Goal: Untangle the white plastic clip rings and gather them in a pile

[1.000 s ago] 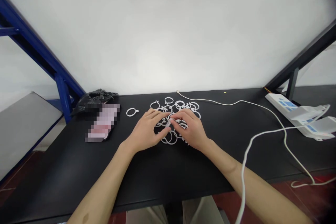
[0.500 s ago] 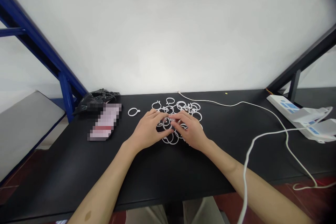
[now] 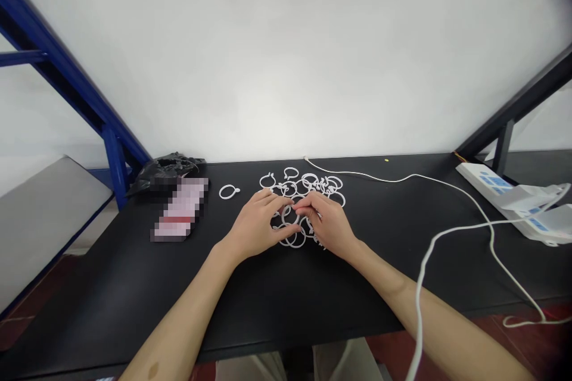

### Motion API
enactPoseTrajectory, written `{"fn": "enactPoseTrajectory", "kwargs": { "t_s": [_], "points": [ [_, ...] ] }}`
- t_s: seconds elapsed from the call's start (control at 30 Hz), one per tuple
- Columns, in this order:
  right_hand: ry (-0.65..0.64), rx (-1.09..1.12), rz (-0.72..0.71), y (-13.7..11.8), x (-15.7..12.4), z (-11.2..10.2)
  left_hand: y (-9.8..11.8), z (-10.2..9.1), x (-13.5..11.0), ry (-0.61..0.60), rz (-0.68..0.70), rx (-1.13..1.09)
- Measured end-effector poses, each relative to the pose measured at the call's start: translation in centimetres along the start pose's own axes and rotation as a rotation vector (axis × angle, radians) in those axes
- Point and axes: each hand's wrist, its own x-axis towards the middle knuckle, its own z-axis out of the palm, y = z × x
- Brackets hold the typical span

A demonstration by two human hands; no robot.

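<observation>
"What's nearest?"

"A person's knees (image 3: 250, 368) show below the edge of a black table (image 3: 250, 309), and a white cable (image 3: 418, 297) crosses in front of the right forearm (image 3: 388, 281)."

"And the hands?"

"The right hand (image 3: 331, 223) pinches a white ring (image 3: 283, 217) between thumb and forefinger. The left hand (image 3: 257, 223) curves around it, thumb apart from forefinger; whether it grips, I cannot tell."

"Where is that ring?"

"Between the two hands, above the middle of the table, amid a scatter of similar rings (image 3: 324, 186)."

"Farther back?"

"A pixelated pink item (image 3: 181, 208) lies to the left, a lone ring (image 3: 238, 190) to its right. A white strip (image 3: 473, 175) sits far right, a black bag (image 3: 165, 169) far left, before a pale wall (image 3: 286, 59)."
</observation>
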Motion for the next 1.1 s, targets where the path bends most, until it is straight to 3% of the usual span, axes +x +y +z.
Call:
{"fn": "enactPoseTrajectory", "kwargs": {
  "t_s": [0.3, 0.47, 0.57, 0.67, 0.87, 1.1],
  "points": [
    [-0.044, -0.087, 0.116, 0.3, -0.4, 0.1, -0.9, -0.3, 0.0, 0.083, -0.060, 0.087],
    [-0.085, -0.183, 0.135, 0.7, -0.4, 0.0, -3.7, -1.4, -0.2, 0.248, -0.417, 0.423],
    [-0.124, -0.226, 0.102, 0.7, -0.4, -0.1, -5.0, -1.7, -0.5, 0.230, -0.618, 0.559],
    [-0.192, -0.239, 0.048, 0.5, -0.4, -0.2, -5.5, -1.4, -0.9, 0.163, -0.699, 0.633],
    [-0.349, -0.258, -0.079, -0.1, -0.5, -0.3, -5.7, -0.8, -1.1, 0.137, -0.673, 0.662],
    [-0.395, -0.348, -0.075, 0.4, -0.6, -0.2, -5.1, -0.6, -0.5, 0.224, -0.505, 0.496]
  ]
}}
